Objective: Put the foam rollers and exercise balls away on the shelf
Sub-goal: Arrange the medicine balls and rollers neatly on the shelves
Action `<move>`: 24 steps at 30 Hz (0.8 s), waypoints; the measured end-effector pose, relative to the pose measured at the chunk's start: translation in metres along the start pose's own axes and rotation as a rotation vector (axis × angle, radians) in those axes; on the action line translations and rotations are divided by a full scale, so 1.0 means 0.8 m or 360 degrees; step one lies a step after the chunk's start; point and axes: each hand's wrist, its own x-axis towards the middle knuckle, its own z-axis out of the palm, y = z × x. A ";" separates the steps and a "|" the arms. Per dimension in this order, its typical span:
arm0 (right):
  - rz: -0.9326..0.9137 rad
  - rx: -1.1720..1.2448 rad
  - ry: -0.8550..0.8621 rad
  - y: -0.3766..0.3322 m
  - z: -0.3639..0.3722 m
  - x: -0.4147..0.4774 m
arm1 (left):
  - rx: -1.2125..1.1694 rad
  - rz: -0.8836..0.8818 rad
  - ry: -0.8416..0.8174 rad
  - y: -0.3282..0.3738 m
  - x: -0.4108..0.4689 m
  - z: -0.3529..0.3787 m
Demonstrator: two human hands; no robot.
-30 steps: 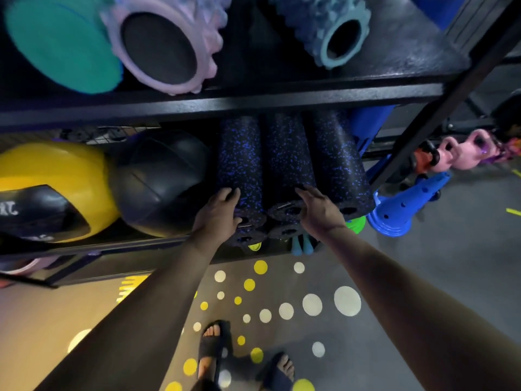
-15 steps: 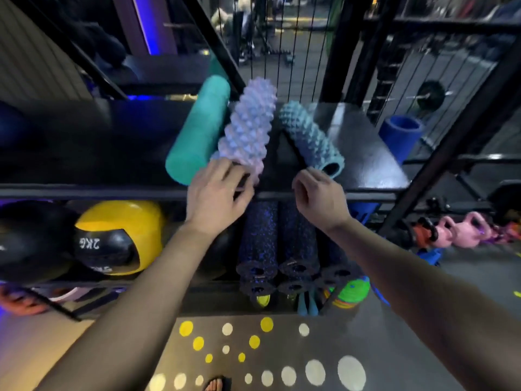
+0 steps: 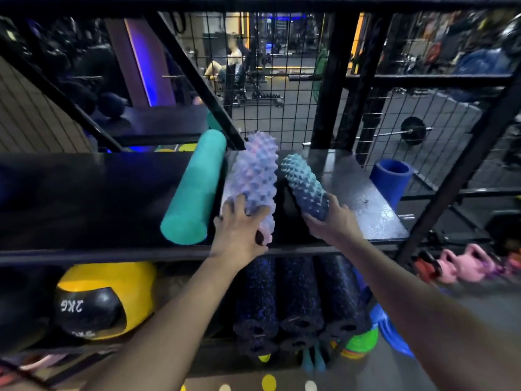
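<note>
Three rollers lie side by side on the upper shelf (image 3: pixel 375 218): a smooth teal roller (image 3: pixel 194 190), a spiky pale purple roller (image 3: pixel 255 176) and a knobbly blue roller (image 3: pixel 306 184). My left hand (image 3: pixel 239 230) grips the near end of the purple roller. My right hand (image 3: pixel 329 221) holds the near end of the blue roller. On the shelf below, several black speckled rollers (image 3: pixel 298 294) are stacked with their ends toward me, next to a yellow and black 2 kg ball (image 3: pixel 104 300).
A diagonal black brace (image 3: pixel 197 83) and wire mesh (image 3: pixel 284 88) close the shelf's back. A blue cylinder (image 3: pixel 390 176) stands behind right. Pink kettlebells (image 3: pixel 465 266) sit on the floor at right. Another person sits far back in the gym.
My hands rose from the black rollers on the lower shelf to the upper shelf and closed on the purple and blue rollers. The view tilted upward.
</note>
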 end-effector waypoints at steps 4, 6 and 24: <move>0.0077 0.0155 0.0156 0.005 0.016 -0.027 | -0.0030 -0.0037 0.0158 0.042 0.015 0.009; 0.0060 0.0226 0.0213 0.011 0.016 -0.031 | -0.0165 -0.0128 0.0214 0.063 0.025 0.008; -0.0015 -0.0396 0.0297 -0.026 -0.008 -0.027 | 0.0094 -0.0015 0.0268 -0.016 0.014 -0.024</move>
